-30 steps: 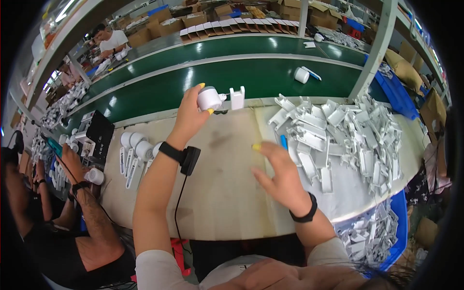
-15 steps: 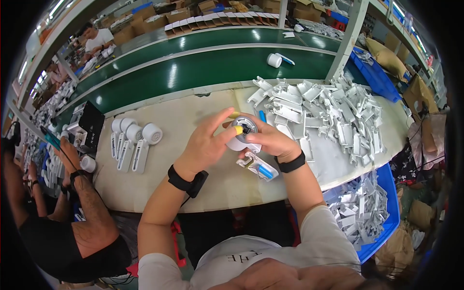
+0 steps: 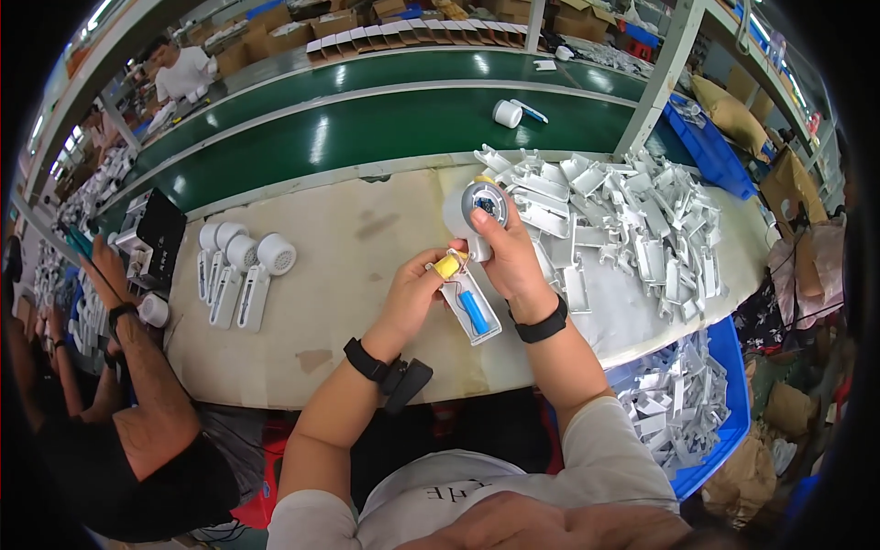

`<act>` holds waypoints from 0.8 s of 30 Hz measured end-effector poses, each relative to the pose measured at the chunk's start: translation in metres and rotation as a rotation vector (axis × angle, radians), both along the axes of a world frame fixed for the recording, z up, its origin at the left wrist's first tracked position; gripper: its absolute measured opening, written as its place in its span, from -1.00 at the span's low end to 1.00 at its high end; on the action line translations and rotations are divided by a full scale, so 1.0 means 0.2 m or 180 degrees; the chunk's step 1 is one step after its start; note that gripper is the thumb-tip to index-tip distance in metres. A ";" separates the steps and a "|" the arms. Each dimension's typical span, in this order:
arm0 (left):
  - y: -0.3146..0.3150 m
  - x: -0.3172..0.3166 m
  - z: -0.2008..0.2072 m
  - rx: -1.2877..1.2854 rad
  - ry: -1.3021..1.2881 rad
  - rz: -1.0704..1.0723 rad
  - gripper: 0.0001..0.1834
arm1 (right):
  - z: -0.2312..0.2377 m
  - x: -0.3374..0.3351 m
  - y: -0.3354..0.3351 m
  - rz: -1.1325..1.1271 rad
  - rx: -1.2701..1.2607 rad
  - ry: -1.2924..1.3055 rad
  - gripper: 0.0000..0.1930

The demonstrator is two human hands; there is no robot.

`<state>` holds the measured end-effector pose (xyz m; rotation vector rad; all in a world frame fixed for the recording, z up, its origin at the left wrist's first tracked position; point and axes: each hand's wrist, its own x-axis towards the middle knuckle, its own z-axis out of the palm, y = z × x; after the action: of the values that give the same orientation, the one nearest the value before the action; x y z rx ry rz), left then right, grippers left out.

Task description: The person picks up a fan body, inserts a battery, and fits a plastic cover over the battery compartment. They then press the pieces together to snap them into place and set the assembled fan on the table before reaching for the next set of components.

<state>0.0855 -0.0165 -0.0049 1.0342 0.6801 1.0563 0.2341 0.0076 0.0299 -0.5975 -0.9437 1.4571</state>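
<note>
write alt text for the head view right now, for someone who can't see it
A person's right hand holds a round white head with a grey rim, while the left hand pinches the upper end of an open white handle containing a blue cylinder. White handled devices lie left on the pale worktable, loose white casings right.

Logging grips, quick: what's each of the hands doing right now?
Left hand: closed, holding the upper end of the hollow white plastic handle with a blue cylinder inside.
Right hand: closed, holding the round white-grey plastic head.
</note>
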 end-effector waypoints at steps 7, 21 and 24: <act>-0.07 0.00 0.04 -0.0536 -0.1246 -0.0442 -0.55 | -0.01 0.00 0.01 -0.0028 -0.0275 -0.0572 -0.36; -0.04 -0.29 0.12 -0.0671 -0.1776 -0.0334 -0.52 | -0.09 -0.05 -0.03 -0.0568 0.1426 -0.3013 -0.21; -0.04 -0.25 0.17 -0.0551 -0.1452 -0.0069 -0.57 | -0.04 0.02 0.01 -0.0777 0.1859 -0.2675 -0.27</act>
<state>0.0354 -0.0252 0.0283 0.6181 0.3784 1.1425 0.2373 0.0106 0.0218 -0.8553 -1.7898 0.6195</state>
